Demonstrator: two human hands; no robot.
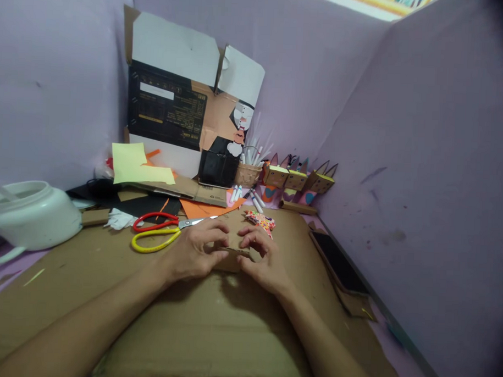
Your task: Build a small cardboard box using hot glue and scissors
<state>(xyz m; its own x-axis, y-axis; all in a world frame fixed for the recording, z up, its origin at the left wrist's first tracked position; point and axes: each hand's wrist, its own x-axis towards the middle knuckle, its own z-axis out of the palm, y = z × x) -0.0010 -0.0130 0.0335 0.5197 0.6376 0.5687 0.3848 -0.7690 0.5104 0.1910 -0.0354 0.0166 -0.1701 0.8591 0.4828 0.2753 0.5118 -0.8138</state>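
Between my two hands is a small folded piece of cardboard (229,261), low over the cardboard sheet (213,330) that covers the table. My left hand (200,247) grips its left end, thumb on the near side and fingers on the far side. At the right end my right hand (262,256) pinches it in the same way. Scissors (157,232) with one red and one yellow handle lie just beyond my left hand, blades pointing right. A colourful patterned scrap (262,221) rests behind my right hand.
A white pot (31,216) stands at the left. Behind are an opened printed box (167,103), yellow paper (139,165), a basket of markers (248,174) and several eared cardboard figures (297,180). A phone (339,262) lies beside the right wall.
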